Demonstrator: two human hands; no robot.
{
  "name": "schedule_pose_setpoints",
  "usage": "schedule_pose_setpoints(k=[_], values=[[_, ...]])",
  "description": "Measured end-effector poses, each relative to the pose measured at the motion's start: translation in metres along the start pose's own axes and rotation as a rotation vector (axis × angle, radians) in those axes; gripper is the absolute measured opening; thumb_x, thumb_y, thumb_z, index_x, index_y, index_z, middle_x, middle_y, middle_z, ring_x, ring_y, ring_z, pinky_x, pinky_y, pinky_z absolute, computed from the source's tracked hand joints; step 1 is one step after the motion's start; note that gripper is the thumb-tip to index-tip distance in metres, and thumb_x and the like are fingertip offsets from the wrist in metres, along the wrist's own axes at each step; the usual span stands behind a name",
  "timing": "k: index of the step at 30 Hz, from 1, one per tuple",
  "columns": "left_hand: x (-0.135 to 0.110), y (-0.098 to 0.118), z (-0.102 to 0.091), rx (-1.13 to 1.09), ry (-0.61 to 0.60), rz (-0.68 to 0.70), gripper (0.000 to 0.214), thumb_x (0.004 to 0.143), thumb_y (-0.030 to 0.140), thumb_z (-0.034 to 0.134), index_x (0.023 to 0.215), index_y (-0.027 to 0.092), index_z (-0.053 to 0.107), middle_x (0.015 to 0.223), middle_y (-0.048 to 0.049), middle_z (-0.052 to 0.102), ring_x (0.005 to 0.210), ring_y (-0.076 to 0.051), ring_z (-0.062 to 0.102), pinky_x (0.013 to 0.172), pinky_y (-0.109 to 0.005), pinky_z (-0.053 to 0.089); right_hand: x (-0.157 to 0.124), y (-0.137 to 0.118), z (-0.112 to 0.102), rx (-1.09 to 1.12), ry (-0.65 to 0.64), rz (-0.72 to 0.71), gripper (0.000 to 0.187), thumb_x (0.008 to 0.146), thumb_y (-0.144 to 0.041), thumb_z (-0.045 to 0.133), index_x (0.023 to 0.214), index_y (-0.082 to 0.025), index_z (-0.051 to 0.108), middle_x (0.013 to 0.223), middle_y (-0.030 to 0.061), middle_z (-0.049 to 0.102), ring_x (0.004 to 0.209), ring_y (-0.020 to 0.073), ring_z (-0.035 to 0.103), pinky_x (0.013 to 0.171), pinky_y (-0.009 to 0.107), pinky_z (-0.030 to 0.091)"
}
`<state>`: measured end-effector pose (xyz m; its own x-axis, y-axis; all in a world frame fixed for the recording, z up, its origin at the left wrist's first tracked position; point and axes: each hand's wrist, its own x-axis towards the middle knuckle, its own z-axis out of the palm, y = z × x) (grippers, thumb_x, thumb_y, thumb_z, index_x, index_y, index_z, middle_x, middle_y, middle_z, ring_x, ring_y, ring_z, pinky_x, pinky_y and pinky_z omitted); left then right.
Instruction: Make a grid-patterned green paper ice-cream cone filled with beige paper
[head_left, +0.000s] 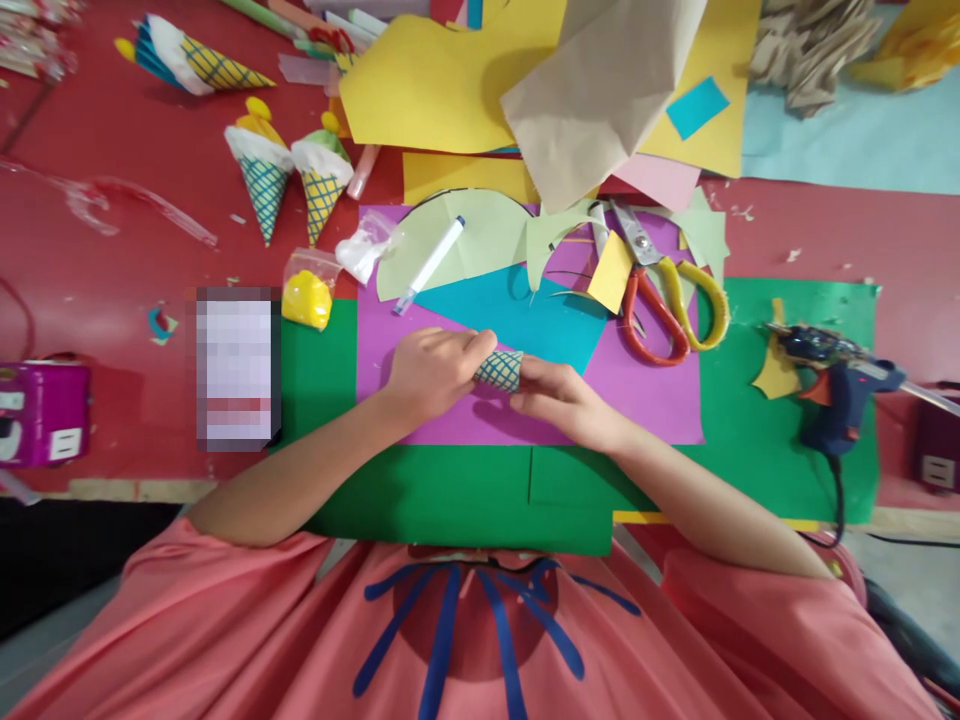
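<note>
Between my two hands is a rolled piece of pale green paper [499,370] with a dark crisscross line pattern. My left hand [439,370] is closed around its left end, and the fingers hide that part. My right hand [566,400] has its fingers at the other end, with the thumb below and the fingertips at the opening. Both hands are over a purple sheet [645,410] and a blue piece of paper [517,310]. Just beyond them lie a marker [429,265] and a pale green paper semicircle [480,235].
Scissors [660,290] lie right of the hands, and a glue gun [844,385] rests farther right. Several paper ice-cream cones [262,175] lie at the upper left. A bag of yellow clay [307,298] sits beside a blurred-out flat device [236,370]. Brown paper [600,100] covers yellow sheets.
</note>
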<state>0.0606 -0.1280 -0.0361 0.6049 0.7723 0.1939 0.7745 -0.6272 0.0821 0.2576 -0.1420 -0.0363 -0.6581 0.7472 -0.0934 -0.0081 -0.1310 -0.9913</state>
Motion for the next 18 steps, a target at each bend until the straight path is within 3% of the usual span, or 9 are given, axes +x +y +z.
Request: schedule_pose_setpoints(k=[3, 7, 12, 18], values=[[-0.0010, 0.0013, 0.0000, -0.049, -0.010, -0.006, 0.014, 0.076, 0.014, 0.049, 0.083, 0.019, 0.060, 0.057, -0.0013, 0.063, 0.054, -0.018, 0.062, 0.051, -0.028, 0.035, -0.0038, -0.0006, 0.0005, -0.449, -0.021, -0.213, 0.012, 0.089, -0.022, 0.050, 0.086, -0.014, 0.058, 0.083, 0.0073, 0.062, 0.077, 0.0168, 0.055, 0.072, 0.032, 0.049], [-0.0014, 0.0019, 0.0016, -0.038, 0.009, -0.008, 0.016, 0.074, 0.013, 0.049, 0.082, 0.019, 0.061, 0.055, -0.0005, 0.063, 0.053, -0.017, 0.061, 0.051, -0.027, 0.036, -0.0039, -0.0009, 0.0016, -0.676, -0.016, -0.394, 0.015, 0.092, -0.023, 0.049, 0.090, -0.013, 0.059, 0.081, 0.0090, 0.062, 0.073, 0.0167, 0.054, 0.067, 0.031, 0.049], [-0.0014, 0.0015, 0.0012, -0.059, 0.058, 0.012, 0.017, 0.074, 0.011, 0.048, 0.081, 0.019, 0.061, 0.055, -0.0017, 0.062, 0.053, -0.018, 0.061, 0.051, -0.028, 0.036, -0.0034, -0.0023, 0.0008, -0.641, -0.018, -0.413, 0.016, 0.093, -0.026, 0.052, 0.090, -0.013, 0.059, 0.081, 0.0082, 0.062, 0.072, 0.0156, 0.055, 0.065, 0.028, 0.048], [-0.0007, 0.0025, -0.0040, -0.017, -0.014, 0.009, 0.017, 0.074, 0.012, 0.046, 0.081, 0.019, 0.060, 0.058, -0.0017, 0.064, 0.057, -0.018, 0.063, 0.052, -0.028, 0.038, -0.0041, -0.0023, 0.0007, -0.546, 0.001, -0.372, 0.015, 0.090, -0.028, 0.055, 0.080, -0.017, 0.053, 0.075, 0.0037, 0.059, 0.066, 0.0130, 0.053, 0.061, 0.026, 0.045]])
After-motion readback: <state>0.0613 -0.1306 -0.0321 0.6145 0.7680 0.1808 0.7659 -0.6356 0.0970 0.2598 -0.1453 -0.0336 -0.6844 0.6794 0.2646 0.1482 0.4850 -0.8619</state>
